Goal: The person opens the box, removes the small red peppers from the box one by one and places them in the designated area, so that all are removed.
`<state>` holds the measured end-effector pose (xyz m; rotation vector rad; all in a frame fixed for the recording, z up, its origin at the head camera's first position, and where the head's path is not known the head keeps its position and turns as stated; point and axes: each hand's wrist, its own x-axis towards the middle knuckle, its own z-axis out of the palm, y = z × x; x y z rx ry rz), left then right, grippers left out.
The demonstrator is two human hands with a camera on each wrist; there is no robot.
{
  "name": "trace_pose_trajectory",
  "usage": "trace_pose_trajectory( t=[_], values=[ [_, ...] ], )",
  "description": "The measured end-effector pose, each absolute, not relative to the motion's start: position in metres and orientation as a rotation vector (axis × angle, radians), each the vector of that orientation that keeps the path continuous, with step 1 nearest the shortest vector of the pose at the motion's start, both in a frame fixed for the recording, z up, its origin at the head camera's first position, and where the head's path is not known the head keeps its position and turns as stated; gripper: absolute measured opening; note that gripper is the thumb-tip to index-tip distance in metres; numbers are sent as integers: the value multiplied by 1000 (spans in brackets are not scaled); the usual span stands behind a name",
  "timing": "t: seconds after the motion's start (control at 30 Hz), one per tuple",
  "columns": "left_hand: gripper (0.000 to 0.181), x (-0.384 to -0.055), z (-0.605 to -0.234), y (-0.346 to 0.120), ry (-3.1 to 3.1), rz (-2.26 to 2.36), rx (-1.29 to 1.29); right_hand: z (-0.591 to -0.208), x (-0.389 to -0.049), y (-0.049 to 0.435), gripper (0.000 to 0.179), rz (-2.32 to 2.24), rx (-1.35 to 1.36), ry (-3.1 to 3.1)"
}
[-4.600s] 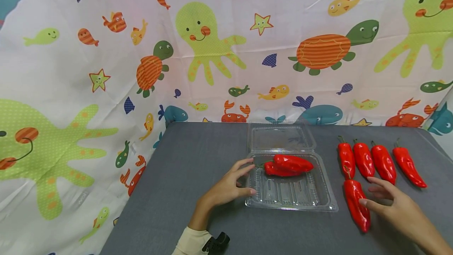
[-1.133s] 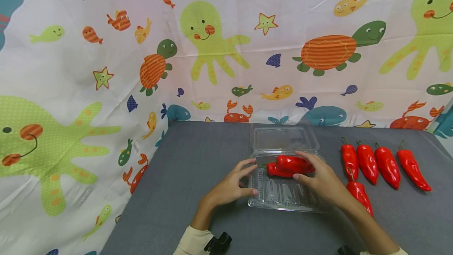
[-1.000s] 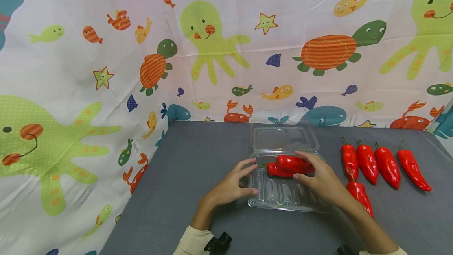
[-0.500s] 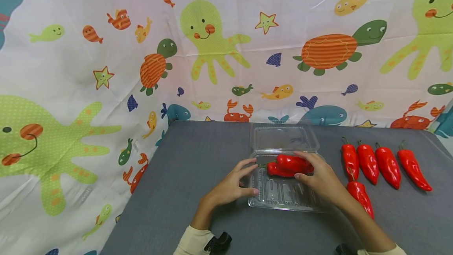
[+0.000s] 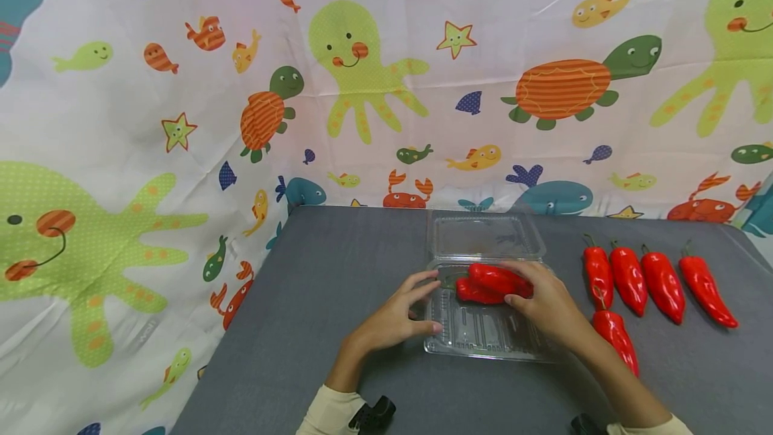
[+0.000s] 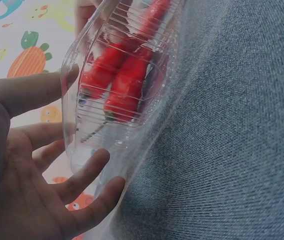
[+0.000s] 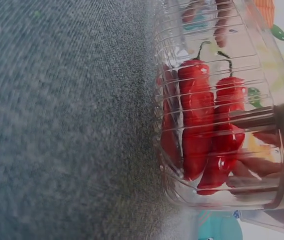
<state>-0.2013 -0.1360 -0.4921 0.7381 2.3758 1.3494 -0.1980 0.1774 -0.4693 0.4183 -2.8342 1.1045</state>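
Observation:
Two glossy red peppers [image 5: 496, 279] lie side by side in a clear plastic clamshell box [image 5: 471, 335], stems to the left. At the box's left side, my left hand [image 5: 391, 317] touches the wall with thumb and fingers spread. My right hand [image 5: 546, 302] reaches in from the right and holds the peppers' right ends between thumb and fingers. The right wrist view shows both red peppers [image 7: 197, 120] through the ribbed plastic, with fingers behind the wall. In the left wrist view, the box wall [image 6: 71, 100] stands beside the left thumb and fingers.
The box's lid [image 5: 486, 235] lies folded back behind it. Several more red peppers [image 5: 663, 286] lie on the grey table at the right. One nearer pepper [image 5: 616, 340] is partly covered by the right forearm. A printed curtain [image 5: 374, 173] hangs behind.
The right hand has moved from the nearer pepper on the table into the box. Over the last half second the upper pepper has turned slightly under its fingers. The left hand stays put.

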Motion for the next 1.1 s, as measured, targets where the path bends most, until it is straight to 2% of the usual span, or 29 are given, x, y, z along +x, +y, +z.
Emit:
trace_pose_trajectory(
  t=[0.5, 1.1],
  values=[
    [80, -201, -491, -135, 2375, 1349, 743, -476, -203, 176, 57, 1057, 472, -2788],
    [79, -201, -492, -136, 2389, 1330, 727, -472, -198, 175, 52, 1112, 377, -2821]
  ],
)
